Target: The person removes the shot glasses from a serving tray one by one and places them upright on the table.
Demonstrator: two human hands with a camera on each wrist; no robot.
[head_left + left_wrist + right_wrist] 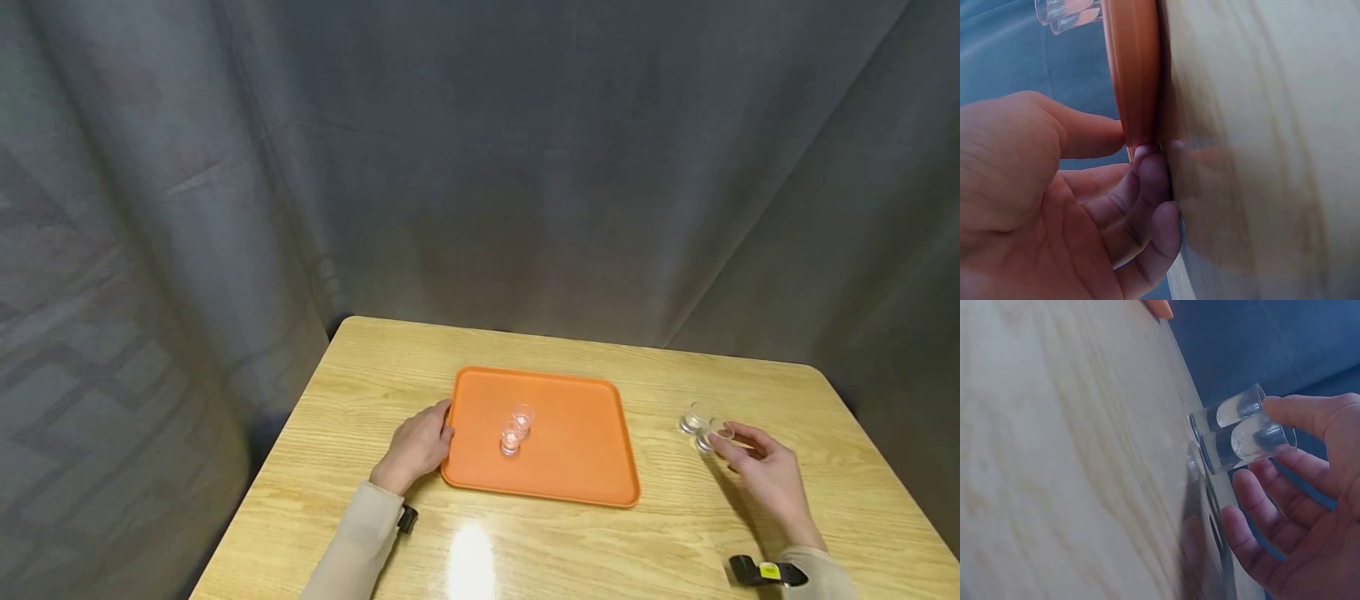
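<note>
My left hand grips the left rim of an orange tray. In the left wrist view the thumb lies on the rim and the fingers curl at its underside. Two small clear shot glasses stand close together on the tray, a nearer one and one just behind it. Off to the right, my right hand pinches the rim of another shot glass between thumb and index finger, its other fingers loosely bent. Right beside that glass stands one more shot glass, upright on the wood.
A light wooden table carries everything, and bare wood lies between the tray and the right-hand glasses. Grey curtains hang behind and at both sides. Each wrist wears a black band, the right one with a yellow label.
</note>
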